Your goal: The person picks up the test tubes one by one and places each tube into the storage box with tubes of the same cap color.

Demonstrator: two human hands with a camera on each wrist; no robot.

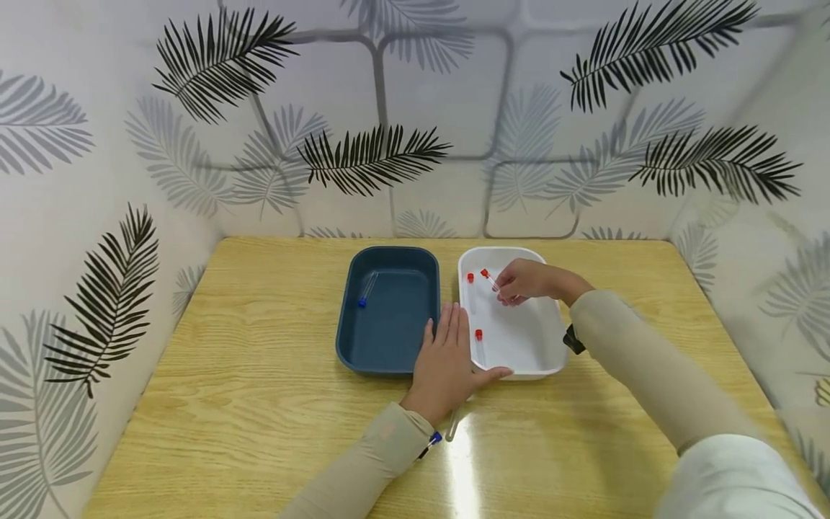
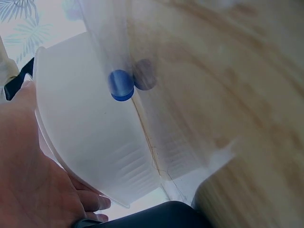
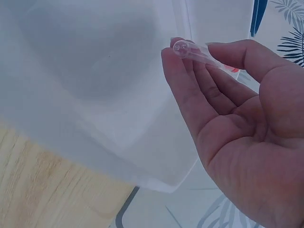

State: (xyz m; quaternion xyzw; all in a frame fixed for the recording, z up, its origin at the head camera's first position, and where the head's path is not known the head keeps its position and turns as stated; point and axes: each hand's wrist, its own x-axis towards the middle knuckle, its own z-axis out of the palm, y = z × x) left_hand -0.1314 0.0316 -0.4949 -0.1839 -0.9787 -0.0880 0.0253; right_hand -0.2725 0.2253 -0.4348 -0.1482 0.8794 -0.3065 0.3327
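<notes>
My right hand (image 1: 521, 280) pinches a clear test tube (image 3: 202, 54) with a red cap between thumb and fingers, over the white tray (image 1: 528, 342). In the head view its red cap points up and left. Two more red-capped tubes lie along the tray's left side, one with its cap (image 1: 479, 334) near the front, the other's cap (image 1: 470, 277) farther back. With fingers stretched, my left hand (image 1: 444, 367) rests at the white tray's front left corner, thumb along the front rim. A blue-capped tube (image 1: 368, 290) lies in the dark blue tray (image 1: 389, 346).
On the wooden table (image 1: 246, 375), near my left forearm, a blue cap (image 1: 436, 437) and a clear tube end (image 1: 452, 428) show, partly hidden by the arm. The left wrist view has a blue cap (image 2: 121, 85) close up. A patterned wall (image 1: 441, 94) stands behind the table.
</notes>
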